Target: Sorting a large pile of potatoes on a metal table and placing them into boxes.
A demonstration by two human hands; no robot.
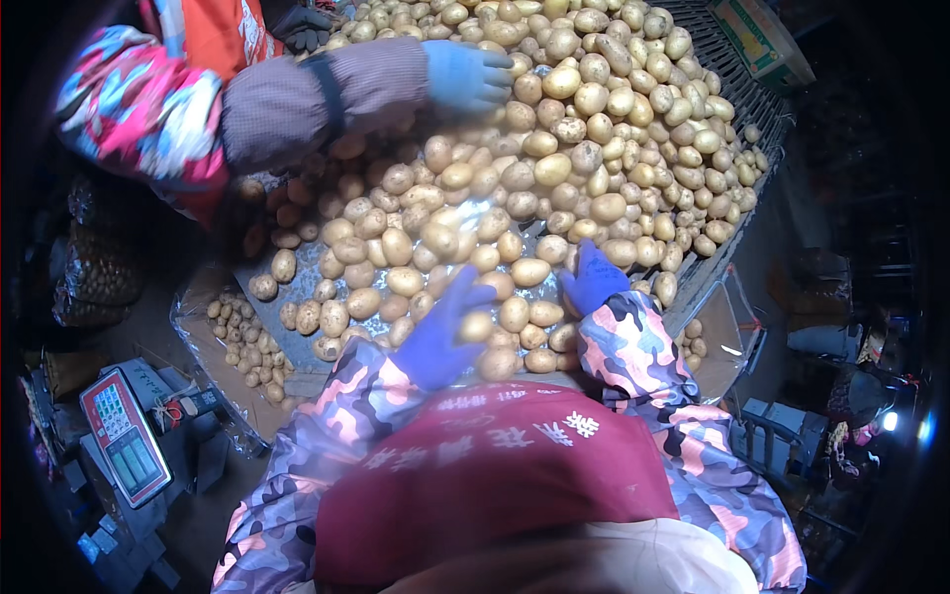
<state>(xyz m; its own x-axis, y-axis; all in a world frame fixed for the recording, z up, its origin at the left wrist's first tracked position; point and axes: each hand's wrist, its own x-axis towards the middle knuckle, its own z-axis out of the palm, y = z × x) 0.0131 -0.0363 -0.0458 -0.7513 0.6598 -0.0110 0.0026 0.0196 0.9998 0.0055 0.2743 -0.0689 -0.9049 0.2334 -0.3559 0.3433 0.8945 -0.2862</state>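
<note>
A large heap of potatoes point(553, 169) covers a slatted sorting table point(300, 345), spreading thinner over its metal front part. My left hand point(445, 334), in a purple glove, is over the front potatoes with its fingers spread; a potato point(476, 327) lies between thumb and fingers, not clearly gripped. My right hand point(596, 278), in the same kind of glove, rests against potatoes at the lower right of the heap, its fingertips pointing away from me. Whether it holds one is hidden.
A co-worker's gloved hand point(467, 76) reaches over the heap from the upper left. Plastic-lined boxes with potatoes stand at the table's left point(223, 371) and right point(716, 353) corners. A digital scale point(126, 436) is at lower left, a green carton point(761, 44) at upper right.
</note>
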